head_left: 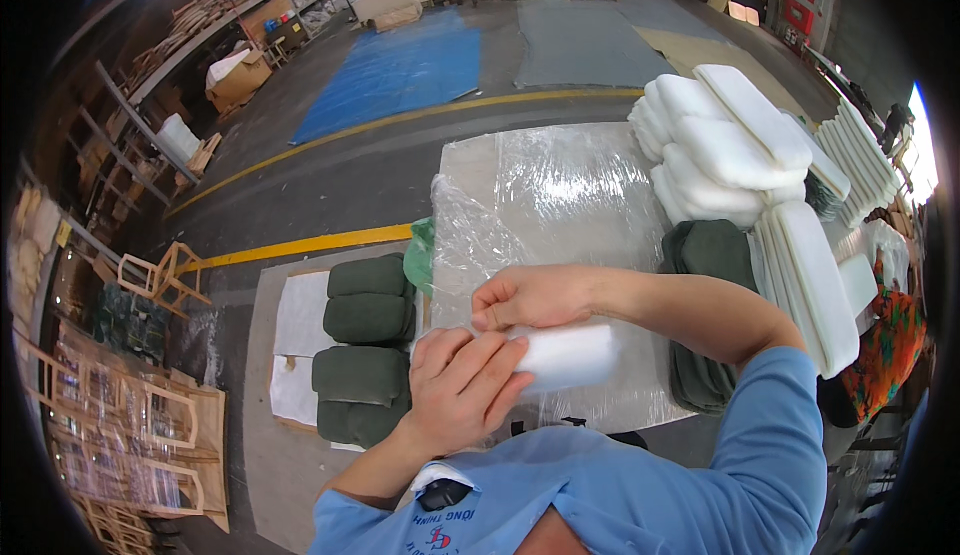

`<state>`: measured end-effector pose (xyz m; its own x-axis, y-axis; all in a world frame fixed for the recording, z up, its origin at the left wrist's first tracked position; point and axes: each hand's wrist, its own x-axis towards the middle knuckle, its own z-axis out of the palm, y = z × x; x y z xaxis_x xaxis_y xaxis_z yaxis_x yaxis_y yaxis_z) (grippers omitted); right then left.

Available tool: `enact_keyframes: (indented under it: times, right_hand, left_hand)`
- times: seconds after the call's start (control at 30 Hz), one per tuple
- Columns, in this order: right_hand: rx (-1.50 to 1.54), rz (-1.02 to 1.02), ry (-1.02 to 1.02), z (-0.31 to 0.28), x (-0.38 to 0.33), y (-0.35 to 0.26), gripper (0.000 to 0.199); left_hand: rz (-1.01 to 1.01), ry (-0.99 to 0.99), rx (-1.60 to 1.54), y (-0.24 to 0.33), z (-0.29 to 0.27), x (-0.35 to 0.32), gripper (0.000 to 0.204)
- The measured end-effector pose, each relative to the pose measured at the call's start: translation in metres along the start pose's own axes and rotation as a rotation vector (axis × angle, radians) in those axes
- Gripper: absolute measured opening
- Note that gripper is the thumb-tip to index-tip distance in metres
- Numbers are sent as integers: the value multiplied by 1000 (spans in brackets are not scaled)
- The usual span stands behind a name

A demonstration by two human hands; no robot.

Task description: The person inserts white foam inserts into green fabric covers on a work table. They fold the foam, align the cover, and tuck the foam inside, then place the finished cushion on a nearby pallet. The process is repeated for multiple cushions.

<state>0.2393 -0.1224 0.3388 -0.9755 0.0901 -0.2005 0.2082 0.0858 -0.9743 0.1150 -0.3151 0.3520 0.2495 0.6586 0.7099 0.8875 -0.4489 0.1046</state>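
A white, soft padding piece (572, 357), rounded like a folded or rolled cushion filling, lies in front of my body at the near side of the plastic-covered table. My left hand (458, 380) is closed over its left end, with fingers pressed together on it. Just beyond that end, my right hand (528, 298) is curled shut with thumb and fingertips pinched, close to the left fingertips. What the right fingers hold, if anything, is hidden. Clear plastic film (570, 190) covers the tabletop under both hands.
To the left, dark green cushions (365, 300) sit in two stacks beside white sheets (300, 315). At the right stand a tall pile of white padding (725, 145), more dark green pieces (708, 255) and upright white pads (805, 285). Wooden chair frames (140, 425) fill the lower left.
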Motion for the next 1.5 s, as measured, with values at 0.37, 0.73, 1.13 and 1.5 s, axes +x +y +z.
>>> enact_keyframes:
  times: [0.37,0.73,1.13,1.5]
  right_hand:
    - [5,-175,-71,17,-50,12,37]
    - [-318,-313,167,61,-47,-2,39]
    - [-342,-111,301,53,-8,96,42]
    - [-272,-441,175,33,4,13,40]
  left_hand:
    - [51,-60,12,-11,-18,-13,28]
    - [-818,72,-68,65,1,-16,68]
    - [-973,118,-154,68,0,-14,91]
    - [-850,-28,-23,61,14,20,94]
